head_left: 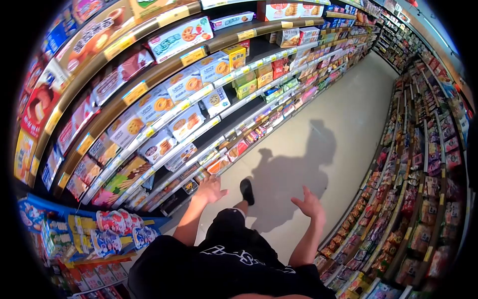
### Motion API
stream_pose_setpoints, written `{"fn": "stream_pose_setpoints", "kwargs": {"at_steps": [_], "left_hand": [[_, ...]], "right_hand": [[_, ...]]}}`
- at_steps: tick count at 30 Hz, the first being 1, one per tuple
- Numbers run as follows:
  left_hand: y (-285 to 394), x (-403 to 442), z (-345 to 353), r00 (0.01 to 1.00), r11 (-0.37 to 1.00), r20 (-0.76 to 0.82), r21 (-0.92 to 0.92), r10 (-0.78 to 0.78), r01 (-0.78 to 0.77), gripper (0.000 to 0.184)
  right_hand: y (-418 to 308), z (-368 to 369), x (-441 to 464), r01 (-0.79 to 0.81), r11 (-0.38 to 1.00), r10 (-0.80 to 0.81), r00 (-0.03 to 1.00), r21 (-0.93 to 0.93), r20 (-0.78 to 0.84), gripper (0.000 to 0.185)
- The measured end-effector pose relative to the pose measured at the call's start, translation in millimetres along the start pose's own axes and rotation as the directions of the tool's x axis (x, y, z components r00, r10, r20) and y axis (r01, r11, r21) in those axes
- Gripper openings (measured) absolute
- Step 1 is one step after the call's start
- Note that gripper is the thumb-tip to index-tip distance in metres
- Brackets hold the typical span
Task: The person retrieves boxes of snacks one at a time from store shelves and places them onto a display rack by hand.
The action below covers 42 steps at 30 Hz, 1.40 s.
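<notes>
My left hand (211, 189) is held out over the aisle floor beside the lowest part of the left shelves, its fingers apart and nothing in it. Nearest to it are packets on the bottom shelf, including a red and white pack (217, 165). My right hand (308, 203) is raised over the floor with thumb and fingers spread, also holding nothing. One black shoe (247, 192) shows on the floor between the hands.
Long shelves (249, 34) of boxed biscuits line the left side. Shelves of small packets (420, 226) curve along the right. A blue display (37, 203) with hanging snacks stands at lower left. The pale floor (356, 99) runs between, with a shadow on it.
</notes>
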<state>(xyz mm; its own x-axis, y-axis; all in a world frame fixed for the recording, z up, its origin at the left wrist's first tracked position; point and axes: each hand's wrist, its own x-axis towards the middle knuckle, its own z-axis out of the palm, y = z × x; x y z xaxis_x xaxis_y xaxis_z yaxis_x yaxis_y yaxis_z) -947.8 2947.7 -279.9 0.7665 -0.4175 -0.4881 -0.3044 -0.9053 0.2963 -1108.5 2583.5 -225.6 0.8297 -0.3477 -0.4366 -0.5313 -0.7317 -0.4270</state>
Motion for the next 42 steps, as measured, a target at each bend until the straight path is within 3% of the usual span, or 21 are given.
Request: {"fn": "stream_pose_setpoints", "kwargs": {"at_steps": [6,10,12,15,18,22,24,29,30,31,32,33,35,37,38,41,42], "left_hand": [[100,157,-109,0.900,0.974,-0.375,0.056,0.224,-0.219,0.082],[185,246,-209,0.679,0.904,-0.653,0.017,0.334,-0.428,0.078],[208,282,-253,0.502,0.863,-0.808,0.016,0.309,-0.505,0.073],[220,339,-298,0.470,0.929,-0.863,0.001,0.188,-0.370,0.070],[220,377,-308,0.538,0.989,-0.839,0.005,0.084,-0.146,0.067],[209,397,-341,0.413,0.999,-0.911,0.024,0.012,0.023,0.067],[207,402,-361,0.394,0.990,-0.918,0.012,-0.044,0.138,0.070],[195,427,-390,0.560,0.949,-0.771,-0.185,-0.302,0.256,0.034],[194,436,-384,0.453,0.943,-0.838,-0.197,-0.305,0.270,0.031],[185,448,-384,0.325,0.937,-0.900,-0.198,-0.290,0.288,0.028],[178,456,-384,0.197,0.931,-0.945,-0.194,-0.262,0.310,0.026],[174,461,-387,0.195,0.916,-0.912,-0.309,-0.362,0.254,0.024],[168,470,-388,0.115,0.895,-0.912,-0.351,-0.393,0.275,0.021],[173,469,-393,0.080,0.869,-0.884,-0.431,-0.461,0.241,0.018],[174,473,-392,0.081,0.869,-0.882,-0.437,-0.465,0.234,0.018],[181,475,-387,0.089,0.854,-0.854,-0.497,-0.513,0.153,0.020],[189,473,-391,0.146,0.819,-0.827,-0.484,-0.543,0.308,0.023]], "right_hand": [[-24,-69,107,0.081,0.997,-0.081,0.996,0.000,0.020,0.082],[-58,-146,190,0.113,0.991,-0.112,0.994,-0.078,0.015,0.079],[-75,-174,237,0.185,0.980,-0.190,0.980,-0.074,-0.059,0.076],[-116,-200,288,0.229,0.961,-0.250,0.959,-0.157,-0.135,0.071],[-158,-204,340,0.369,0.912,-0.391,0.914,-0.179,-0.111,0.065],[-221,-219,419,0.551,0.804,-0.579,0.811,-0.224,-0.081,0.061],[-248,-220,468,0.674,0.721,-0.693,0.706,-0.161,-0.145,0.057],[-333,-232,556,0.904,0.422,-0.870,0.426,0.069,-0.249,0.055],[-342,-223,582,0.968,0.237,-0.906,0.252,0.085,-0.339,0.049],[-353,-213,607,0.925,0.226,-0.908,0.314,0.305,-0.278,0.045],[-365,-211,610,0.503,0.222,-0.884,0.465,0.836,-0.045,0.034],[-378,-210,612,-0.153,0.125,-0.792,0.580,0.980,0.191,0.025],[-375,-196,647,0.429,0.298,-0.903,0.417,0.853,0.105,0.023],[-374,-188,664,0.819,0.237,-0.966,0.257,0.523,0.034,0.025],[-373,-185,672,0.935,0.165,-0.985,0.174,0.313,-0.002,0.026],[-373,-187,669,0.961,0.203,-0.978,0.187,0.190,0.097,0.030],[-372,-181,673,0.752,0.275,-0.958,0.270,0.599,0.100,0.032]]}}
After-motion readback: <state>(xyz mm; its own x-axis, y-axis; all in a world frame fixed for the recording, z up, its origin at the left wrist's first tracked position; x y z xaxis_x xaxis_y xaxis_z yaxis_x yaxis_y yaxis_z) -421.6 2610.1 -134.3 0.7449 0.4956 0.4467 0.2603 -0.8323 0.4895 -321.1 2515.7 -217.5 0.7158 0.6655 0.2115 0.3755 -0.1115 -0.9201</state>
